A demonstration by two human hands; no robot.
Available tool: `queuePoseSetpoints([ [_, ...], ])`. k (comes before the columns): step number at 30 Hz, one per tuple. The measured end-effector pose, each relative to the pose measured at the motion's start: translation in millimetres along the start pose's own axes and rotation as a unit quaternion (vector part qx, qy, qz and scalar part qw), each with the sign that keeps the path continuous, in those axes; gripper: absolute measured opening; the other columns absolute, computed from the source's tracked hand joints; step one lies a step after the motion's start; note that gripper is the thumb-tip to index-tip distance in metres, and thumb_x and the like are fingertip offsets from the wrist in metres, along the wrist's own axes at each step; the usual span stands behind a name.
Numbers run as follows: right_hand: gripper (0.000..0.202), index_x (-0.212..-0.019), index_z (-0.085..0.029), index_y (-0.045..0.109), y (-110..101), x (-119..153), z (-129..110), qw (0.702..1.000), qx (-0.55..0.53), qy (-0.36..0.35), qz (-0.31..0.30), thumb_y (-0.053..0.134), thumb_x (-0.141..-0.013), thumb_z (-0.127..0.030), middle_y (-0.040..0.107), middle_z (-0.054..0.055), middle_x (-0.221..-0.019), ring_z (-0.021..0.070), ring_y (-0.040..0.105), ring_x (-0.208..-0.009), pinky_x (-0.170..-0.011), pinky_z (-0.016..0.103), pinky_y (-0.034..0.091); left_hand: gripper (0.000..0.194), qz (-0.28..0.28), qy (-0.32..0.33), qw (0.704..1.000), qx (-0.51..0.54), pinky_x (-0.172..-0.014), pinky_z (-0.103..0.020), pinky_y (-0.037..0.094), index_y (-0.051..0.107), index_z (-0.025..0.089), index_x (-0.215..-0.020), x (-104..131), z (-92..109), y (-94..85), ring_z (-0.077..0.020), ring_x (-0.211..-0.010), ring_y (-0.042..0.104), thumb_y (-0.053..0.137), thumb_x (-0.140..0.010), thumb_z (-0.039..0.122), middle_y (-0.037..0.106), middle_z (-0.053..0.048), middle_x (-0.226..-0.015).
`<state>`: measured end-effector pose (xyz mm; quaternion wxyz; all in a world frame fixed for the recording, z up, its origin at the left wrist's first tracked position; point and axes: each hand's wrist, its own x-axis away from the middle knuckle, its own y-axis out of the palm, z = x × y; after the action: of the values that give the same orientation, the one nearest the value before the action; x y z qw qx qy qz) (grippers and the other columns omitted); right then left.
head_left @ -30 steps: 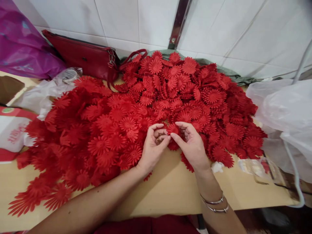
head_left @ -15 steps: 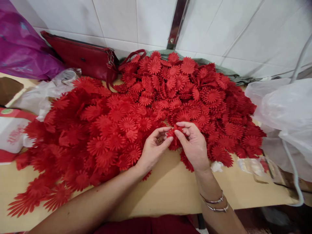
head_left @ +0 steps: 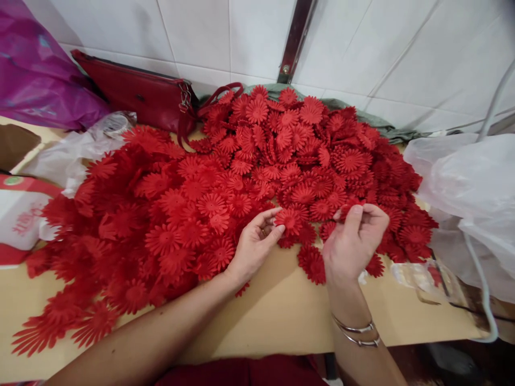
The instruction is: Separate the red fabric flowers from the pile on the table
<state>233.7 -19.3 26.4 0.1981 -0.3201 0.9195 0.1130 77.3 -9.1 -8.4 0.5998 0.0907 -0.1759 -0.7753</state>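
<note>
Red petalled flower pieces (head_left: 193, 187) lie in a wide, deep heap across the light wooden table (head_left: 265, 316). Near the heap's front edge, my left hand (head_left: 259, 238) pinches a red flower piece (head_left: 288, 221) between thumb and fingers. My right hand (head_left: 354, 244) is apart from it, to the right, over the heap. Its thumb and fingers are pressed together on a red flower piece (head_left: 349, 208), partly hidden by the hand. Two metal bangles circle the right wrist.
A red purse (head_left: 129, 91) and a purple bag (head_left: 44, 69) stand at the back left. White plastic bags (head_left: 470, 187) and a pale cable are at the right. A red and white package (head_left: 22, 220) lies at the left. Behind is a tiled wall (head_left: 197, 32).
My right hand has moved right, away from my left hand, with a red flower piece in its fingers. My left hand has stayed in nearly the same place, holding its piece.
</note>
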Motion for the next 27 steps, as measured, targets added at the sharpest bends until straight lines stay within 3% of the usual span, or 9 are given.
queuePoseSetpoints([
  [1,0.011,-0.114,-0.028,0.058,1,3,-6,0.999,-0.002,-0.019,-0.038,0.054,-0.103,-0.028,0.066,0.004,-0.109,0.0165,0.069,-0.091,-0.086,0.036,0.058,0.044,0.001,0.003,1.000,0.008,-0.081,-0.024,0.052,0.069,0.019,-0.122,0,1,0.5,-0.0112,-0.081,0.059,0.081,-0.084,0.036,0.066,-0.002,-0.091],
  [2,0.022,-0.125,-0.030,0.058,2,8,-13,0.992,-0.001,-0.039,-0.124,0.053,-0.104,-0.026,0.066,0.007,-0.124,0.0191,0.070,-0.106,-0.093,0.039,0.058,0.043,-0.002,0.005,1.000,0.019,-0.081,-0.024,0.052,0.069,0.019,-0.120,1,1,1.0,-0.0116,-0.080,0.060,0.081,-0.083,0.037,0.067,-0.002,-0.092],
  [4,0.043,-0.143,-0.034,0.053,5,18,-25,0.929,0.002,-0.089,-0.361,0.054,-0.102,-0.023,0.055,0.008,-0.152,0.0250,0.059,-0.136,-0.109,0.047,0.054,0.040,-0.015,0.009,0.999,0.040,-0.082,-0.025,0.053,0.068,0.019,-0.115,1,3,1.7,-0.0131,-0.083,0.061,0.082,-0.082,0.039,0.068,-0.003,-0.095],
  [6,0.054,-0.150,-0.037,0.049,5,24,-29,0.884,0.013,-0.144,-0.445,0.057,-0.100,-0.018,0.043,0.004,-0.165,0.0272,0.045,-0.150,-0.121,0.052,0.044,0.040,-0.022,0.011,0.998,0.053,-0.084,-0.027,0.053,0.067,0.019,-0.114,1,3,2.0,-0.0147,-0.087,0.062,0.082,-0.082,0.038,0.069,-0.004,-0.098],
  [8,0.057,-0.150,-0.037,0.050,3,23,-24,0.906,0.054,-0.145,-0.394,0.060,-0.098,-0.018,0.043,0.003,-0.165,0.0272,0.041,-0.153,-0.125,0.055,0.037,0.040,-0.010,0.012,0.998,0.053,-0.086,-0.026,0.052,0.066,0.021,-0.116,1,4,1.9,-0.0142,-0.089,0.062,0.082,-0.082,0.036,0.068,-0.003,-0.100],
  [11,0.055,-0.143,-0.031,0.057,0,13,-4,0.946,0.112,-0.011,-0.304,0.073,-0.091,-0.028,0.057,0.009,-0.149,0.0278,0.055,-0.138,-0.117,0.054,0.046,0.038,0.005,0.015,0.999,0.040,-0.090,-0.024,0.050,0.065,0.023,-0.119,2,3,2.2,-0.0121,-0.091,0.061,0.079,-0.085,0.031,0.066,-0.002,-0.102],
  [15,0.043,-0.127,-0.027,0.066,-1,7,11,0.913,0.031,0.186,-0.362,0.077,-0.086,-0.031,0.072,0.006,-0.119,0.0211,0.068,-0.108,-0.101,0.042,0.056,0.040,0.000,0.010,0.999,0.037,-0.095,-0.026,0.049,0.062,0.023,-0.122,2,2,2.9,-0.0133,-0.098,0.061,0.078,-0.086,0.030,0.066,-0.003,-0.108],
  [19,0.024,-0.108,-0.026,0.069,2,11,6,0.929,-0.004,0.189,-0.318,0.077,-0.086,-0.028,0.074,0.001,-0.101,0.0162,0.069,-0.094,-0.092,0.034,0.057,0.047,0.005,-0.009,0.998,0.056,-0.095,-0.026,0.050,0.062,0.022,-0.121,1,2,3.5,-0.0124,-0.098,0.061,0.083,-0.081,0.032,0.064,-0.003,-0.108],
  [27,0.022,-0.115,-0.026,0.064,5,17,-3,0.934,0.048,0.125,-0.332,0.068,-0.094,-0.031,0.070,0.000,-0.094,0.0149,0.066,-0.086,-0.083,0.030,0.055,0.045,0.008,-0.030,0.998,0.058,-0.085,-0.025,0.051,0.065,0.019,-0.106,0,7,6.0,-0.0111,-0.086,0.061,0.089,-0.074,0.038,0.068,-0.001,-0.097],
])
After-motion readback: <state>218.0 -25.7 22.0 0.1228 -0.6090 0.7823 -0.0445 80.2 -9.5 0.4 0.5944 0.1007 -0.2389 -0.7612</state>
